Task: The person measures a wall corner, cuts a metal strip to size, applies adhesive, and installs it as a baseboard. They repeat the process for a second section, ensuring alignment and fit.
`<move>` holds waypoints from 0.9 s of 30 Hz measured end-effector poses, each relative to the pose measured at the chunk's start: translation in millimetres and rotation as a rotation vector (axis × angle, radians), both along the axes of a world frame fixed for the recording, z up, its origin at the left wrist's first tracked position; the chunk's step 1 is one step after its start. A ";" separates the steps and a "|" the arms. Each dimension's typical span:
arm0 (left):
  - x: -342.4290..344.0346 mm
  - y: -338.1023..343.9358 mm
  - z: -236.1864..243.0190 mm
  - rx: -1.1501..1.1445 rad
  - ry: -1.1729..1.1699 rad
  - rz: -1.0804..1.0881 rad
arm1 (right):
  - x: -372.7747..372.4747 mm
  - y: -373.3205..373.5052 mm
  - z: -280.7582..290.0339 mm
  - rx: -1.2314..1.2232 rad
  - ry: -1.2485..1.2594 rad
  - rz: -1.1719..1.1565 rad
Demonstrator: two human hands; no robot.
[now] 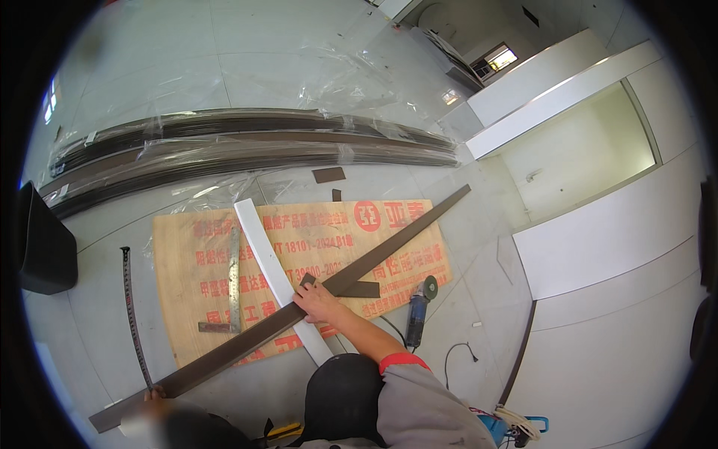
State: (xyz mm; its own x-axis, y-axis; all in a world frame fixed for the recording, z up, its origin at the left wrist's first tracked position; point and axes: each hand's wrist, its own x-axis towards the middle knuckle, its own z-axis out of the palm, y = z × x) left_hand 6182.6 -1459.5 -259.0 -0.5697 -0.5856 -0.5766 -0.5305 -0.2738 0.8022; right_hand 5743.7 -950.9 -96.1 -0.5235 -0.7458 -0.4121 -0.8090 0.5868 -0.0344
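Observation:
My right hand (pixel 318 303) grips a long brown strip (pixel 396 239), which lies diagonally across a white strip (pixel 254 228) on a printed tan board (pixel 179 254). A short brown piece (pixel 363 289) lies under the long strip. My left hand (pixel 155 396), partly hidden and blurred at the bottom left, holds an extended tape measure (pixel 133 322) near the long strip's end; the blade reaches away from me. A metal square (pixel 235 277) rests on the board's left part. Right of my right hand lies an angle grinder (pixel 419 318) with a dark cord.
Plastic-wrapped brown strips (pixel 247 138) lie across the floor beyond the board, near small brown offcuts (pixel 329 174). A black container (pixel 48 243) stands left. White built-in panels (pixel 583 269) line the right. A blue tool (pixel 493 428) and yellow tool (pixel 284 431) sit at the bottom.

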 end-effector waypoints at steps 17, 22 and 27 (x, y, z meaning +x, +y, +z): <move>-213.0 81.7 176.4 0.367 0.228 -0.456 | -32.6 -22.8 48.0 -0.454 -0.629 -0.618; -269.9 113.3 235.1 0.814 0.597 -0.531 | 34.4 -194.5 133.3 -0.652 -1.055 -0.357; -263.4 98.5 234.0 0.794 0.805 -0.364 | 64.7 -259.1 129.3 -0.726 -1.135 -0.307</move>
State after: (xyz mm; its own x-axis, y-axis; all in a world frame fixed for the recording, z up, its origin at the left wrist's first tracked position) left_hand 5919.2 -1361.0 -25.0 -0.9934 0.0454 -0.1055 -0.1010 -0.7827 0.6141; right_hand 5808.5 -1210.0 33.2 -0.3460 -0.8918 -0.2915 0.0246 0.3020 -0.9530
